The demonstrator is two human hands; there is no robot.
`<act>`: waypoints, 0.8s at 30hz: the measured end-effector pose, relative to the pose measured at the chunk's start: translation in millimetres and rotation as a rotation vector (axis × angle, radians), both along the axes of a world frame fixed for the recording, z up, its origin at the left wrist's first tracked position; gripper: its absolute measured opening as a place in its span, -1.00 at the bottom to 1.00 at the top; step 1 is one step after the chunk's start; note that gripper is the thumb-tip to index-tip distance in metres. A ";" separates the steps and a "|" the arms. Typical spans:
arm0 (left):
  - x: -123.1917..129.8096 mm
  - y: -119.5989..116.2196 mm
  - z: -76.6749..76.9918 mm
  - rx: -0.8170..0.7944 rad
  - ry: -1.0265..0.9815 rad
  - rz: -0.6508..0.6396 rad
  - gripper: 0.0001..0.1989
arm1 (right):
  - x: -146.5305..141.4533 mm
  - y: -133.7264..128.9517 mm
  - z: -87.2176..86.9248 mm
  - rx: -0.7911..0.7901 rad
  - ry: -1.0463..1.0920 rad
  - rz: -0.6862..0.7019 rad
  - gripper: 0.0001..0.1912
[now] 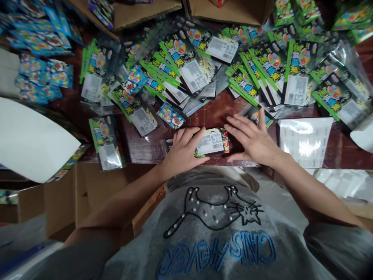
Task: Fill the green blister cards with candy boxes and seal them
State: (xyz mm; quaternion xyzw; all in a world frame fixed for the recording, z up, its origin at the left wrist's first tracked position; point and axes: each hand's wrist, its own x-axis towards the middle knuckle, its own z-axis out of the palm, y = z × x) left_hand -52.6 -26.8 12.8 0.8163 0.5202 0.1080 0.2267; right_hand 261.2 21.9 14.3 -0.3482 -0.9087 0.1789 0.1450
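A black and green candy packet with a white barcode label lies flat at the table's front edge. My left hand grips its left end, the fingers along the far side and the thumb along the near side. From the packet's right end a small red packet sticks out. Just to the right, my right hand is open with its fingers spread, and nothing shows in it. A small blue packet lies beyond my left hand. Another small blue packet is partly hidden behind my right fingers.
Black and green packets in clear sleeves are fanned across the back. One more packet lies at the left front. A sticker sheet is on the right. Blue packets pile up at left, and cardboard boxes stand behind.
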 end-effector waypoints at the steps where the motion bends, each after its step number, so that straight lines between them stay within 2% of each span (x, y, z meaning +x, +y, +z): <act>1: -0.8 -0.5 -0.6 0.014 0.003 -0.005 0.05 | 10.0 -3.8 5.1 0.023 -0.030 -0.063 0.13; 3: -2.2 -0.6 -1.7 0.036 0.010 -0.020 0.05 | 31.1 -9.9 13.1 0.066 -0.112 -0.193 0.24; 5: -2.0 0.8 -2.2 0.041 0.018 -0.034 0.04 | 46.3 -13.3 14.9 0.096 -0.179 -0.265 0.19; 8: 1.6 4.1 -1.1 0.021 0.042 -0.049 0.03 | 48.4 -13.0 7.7 0.068 -0.160 -0.233 -0.22; 10: 4.8 5.6 0.4 0.010 0.057 -0.067 0.03 | 39.2 -10.9 2.3 0.030 -0.089 -0.165 -0.41; 12: 7.2 6.3 1.8 0.001 0.062 -0.075 0.02 | 27.9 -9.6 -0.8 0.000 -0.049 -0.103 -0.38; 16: 9.3 5.8 3.0 -0.006 0.056 -0.061 0.03 | 13.0 -12.7 -5.7 -0.022 -0.013 -0.080 -0.20; 20: 11.6 5.5 3.4 -0.024 0.054 -0.090 0.00 | 9.9 -14.5 -12.1 -0.047 0.089 0.021 -0.27; 24: 14.1 9.4 6.1 -0.022 0.065 -0.142 -0.04 | 10.5 -6.1 -12.1 -0.115 0.180 0.126 -0.21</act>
